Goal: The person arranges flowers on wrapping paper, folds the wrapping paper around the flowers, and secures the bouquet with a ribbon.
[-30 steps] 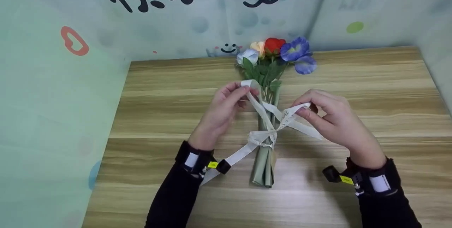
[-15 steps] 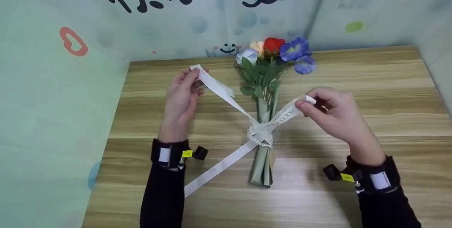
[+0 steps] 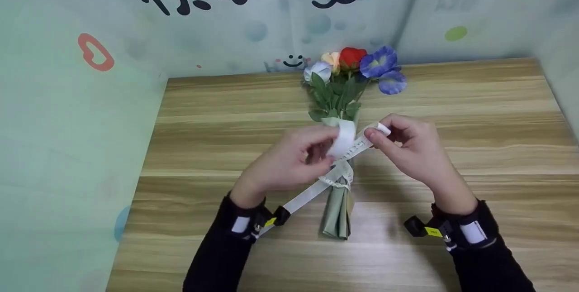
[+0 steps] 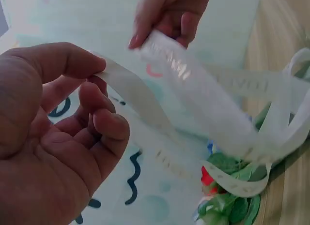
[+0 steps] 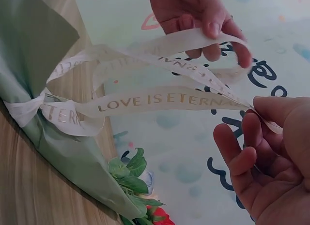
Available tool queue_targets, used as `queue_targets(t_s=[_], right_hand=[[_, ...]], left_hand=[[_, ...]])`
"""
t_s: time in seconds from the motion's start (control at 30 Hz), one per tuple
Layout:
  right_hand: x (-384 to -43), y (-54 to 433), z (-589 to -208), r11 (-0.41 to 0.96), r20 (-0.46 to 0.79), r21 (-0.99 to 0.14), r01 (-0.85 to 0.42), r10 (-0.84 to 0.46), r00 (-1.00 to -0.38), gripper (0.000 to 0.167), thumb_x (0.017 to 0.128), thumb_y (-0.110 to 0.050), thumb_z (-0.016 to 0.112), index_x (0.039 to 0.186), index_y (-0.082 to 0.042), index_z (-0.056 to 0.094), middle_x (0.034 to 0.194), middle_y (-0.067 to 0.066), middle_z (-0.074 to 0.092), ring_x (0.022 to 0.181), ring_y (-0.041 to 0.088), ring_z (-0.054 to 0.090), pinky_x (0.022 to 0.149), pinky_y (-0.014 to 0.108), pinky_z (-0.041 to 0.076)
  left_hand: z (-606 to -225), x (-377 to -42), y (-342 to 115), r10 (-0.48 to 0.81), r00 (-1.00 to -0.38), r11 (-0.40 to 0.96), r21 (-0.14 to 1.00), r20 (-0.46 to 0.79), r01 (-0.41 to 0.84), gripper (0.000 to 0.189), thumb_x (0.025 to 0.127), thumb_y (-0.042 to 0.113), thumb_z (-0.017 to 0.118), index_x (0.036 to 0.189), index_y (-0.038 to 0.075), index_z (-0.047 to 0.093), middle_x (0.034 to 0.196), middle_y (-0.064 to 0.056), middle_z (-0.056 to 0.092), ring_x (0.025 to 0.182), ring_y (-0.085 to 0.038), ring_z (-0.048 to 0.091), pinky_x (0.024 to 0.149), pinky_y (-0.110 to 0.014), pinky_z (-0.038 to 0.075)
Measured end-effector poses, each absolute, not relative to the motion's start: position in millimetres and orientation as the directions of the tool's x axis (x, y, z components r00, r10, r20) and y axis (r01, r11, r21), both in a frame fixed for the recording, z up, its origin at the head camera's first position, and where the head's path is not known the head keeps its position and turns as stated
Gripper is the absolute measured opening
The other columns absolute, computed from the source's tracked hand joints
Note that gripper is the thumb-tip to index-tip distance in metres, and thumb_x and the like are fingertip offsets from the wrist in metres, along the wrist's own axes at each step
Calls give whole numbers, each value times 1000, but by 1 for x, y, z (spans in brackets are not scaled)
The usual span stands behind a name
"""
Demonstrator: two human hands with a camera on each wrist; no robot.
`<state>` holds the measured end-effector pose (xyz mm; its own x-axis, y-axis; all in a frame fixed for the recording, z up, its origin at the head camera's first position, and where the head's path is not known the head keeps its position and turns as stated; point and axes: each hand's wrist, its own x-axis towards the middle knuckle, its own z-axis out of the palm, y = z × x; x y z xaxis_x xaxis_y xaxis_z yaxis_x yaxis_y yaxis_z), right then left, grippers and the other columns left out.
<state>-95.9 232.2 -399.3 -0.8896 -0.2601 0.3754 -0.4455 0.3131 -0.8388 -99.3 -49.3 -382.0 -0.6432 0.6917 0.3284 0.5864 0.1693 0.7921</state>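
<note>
A bouquet of flowers (image 3: 353, 59) lies on the table, its stems in pale green wrapping paper (image 3: 335, 217). A white ribbon (image 5: 164, 101) is knotted around the wrapped stems; gold print on it reads "LOVE IS ETERNAL" in the right wrist view. My right hand (image 3: 411, 149) pinches a folded loop of this ribbon between thumb and index finger, right of the stems. Over the stems, my left hand (image 3: 294, 154) holds another length of ribbon, curving beside the right hand's loop. In the left wrist view, thumb and index finger (image 4: 72, 60) pinch that strip.
The wood-grain table (image 3: 203, 124) carries the bouquet. A loose ribbon tail (image 3: 305, 197) runs down to the left under my left wrist. Behind stands a pale printed cloth backdrop (image 3: 226, 43), which also lines both sides.
My left hand first drew its ribbon strip out to the upper left, then brought it back right across the stems. My right hand keeps its loop and has shifted slightly left.
</note>
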Motion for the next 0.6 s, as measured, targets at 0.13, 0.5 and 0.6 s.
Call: queue_targets(t_s=[0.13, 0.5, 0.6], right_hand=[[-95, 232, -397, 314, 350, -854, -414, -241, -905, 11, 100, 2, 77, 89, 1, 75, 78, 2, 74, 61, 11, 67, 53, 18, 50], [-91, 231, -395, 317, 357, -843, -434, -272, -894, 10, 100, 0, 78, 91, -4, 77, 79, 0, 77, 59, 10, 66, 52, 17, 49], [-90, 231, -394, 338, 380, -816, -469, -298, -876, 9, 99, -1, 79, 91, -5, 77, 80, -3, 77, 60, 9, 65, 53, 16, 48]], left_hand=[[-382, -81, -25, 859, -463, 247, 618, 216, 747, 40, 96, 2, 67, 135, 11, 66, 97, -1, 62, 84, -12, 57, 71, -23, 49], [-423, -45, 33, 934, -352, 357, 222, -63, 907, 34, 96, 15, 70, 129, 25, 73, 107, 2, 74, 93, -16, 71, 73, -32, 58], [-432, -39, 41, 932, -361, 362, 123, -24, 924, 29, 93, 24, 72, 122, 25, 74, 112, 0, 68, 101, -18, 67, 86, -33, 56]])
